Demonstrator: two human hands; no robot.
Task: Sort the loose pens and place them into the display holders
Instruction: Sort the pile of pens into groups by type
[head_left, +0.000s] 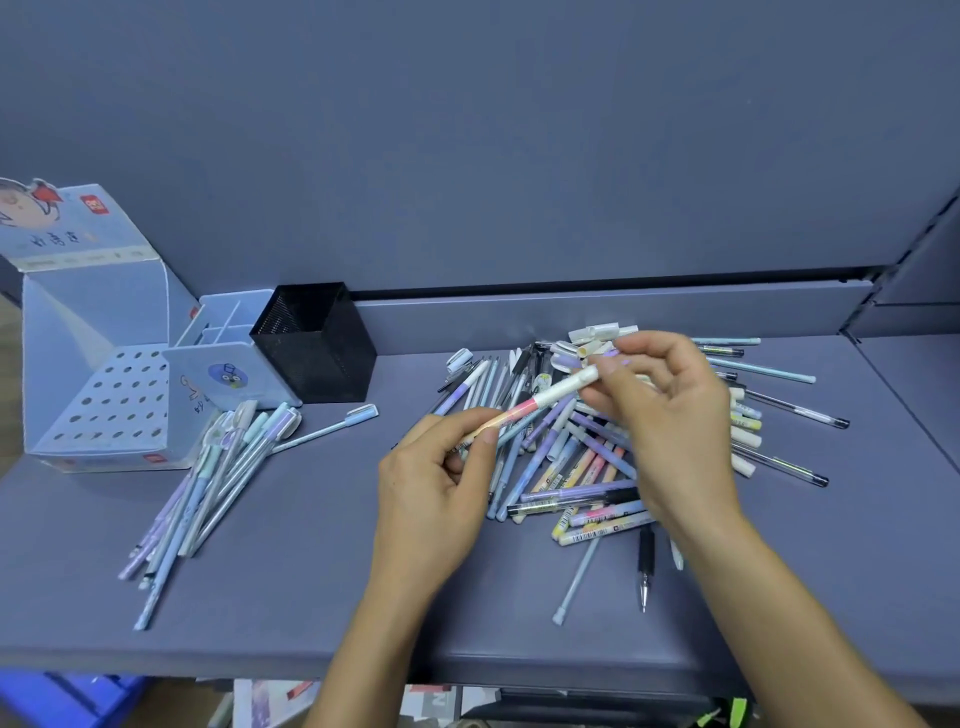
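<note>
I count 1 desk (311, 597) bearing 3 holders side by side at rear left: perforated display box (104, 405), divided blue holder (228, 374), black mesh cup (317, 358). 2 pen groups lie apart: loose pile (587, 467) centre-right, sorted bundle (208, 483) before the box. The left hand (436, 493) and right hand (670, 410) pinch 1 pink-white pen (540, 402) by its ends above the pile.

A grey-blue shelf (291, 587) fills the lower half, and its front edge (156, 667) runs across near the bottom. A plain panel (467, 130) of the same colour rises behind it, with a raised ledge (597, 306) along the join, under a dark gap (623, 283). At the right a slotted upright (930, 244) slants upward, and below the front edge a blue crate (62, 701) and some printed packs (280, 701) lie dim under soft, even light.
</note>
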